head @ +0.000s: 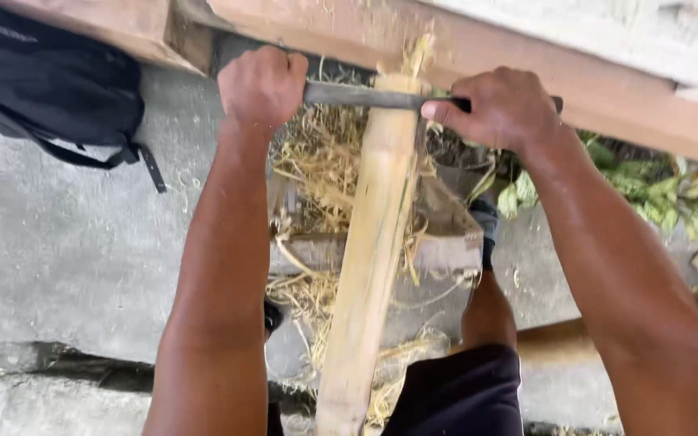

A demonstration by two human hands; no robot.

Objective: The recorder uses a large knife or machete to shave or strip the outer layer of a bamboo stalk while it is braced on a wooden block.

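both hands on a blade across a bamboo strip

left hand and right hand are fisted around the ends of the dark blade, which crosses the pale bamboo strip between them.

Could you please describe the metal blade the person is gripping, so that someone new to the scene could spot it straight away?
Start at the long reddish wooden beam crossing the top of the view. Just below it, a pale bamboo pole rises from the bottom centre, amid straw-like shavings. The blade lies crosswise over the pole's top end, gripped by the left hand and right hand; it is the only dark grey metal bar there.
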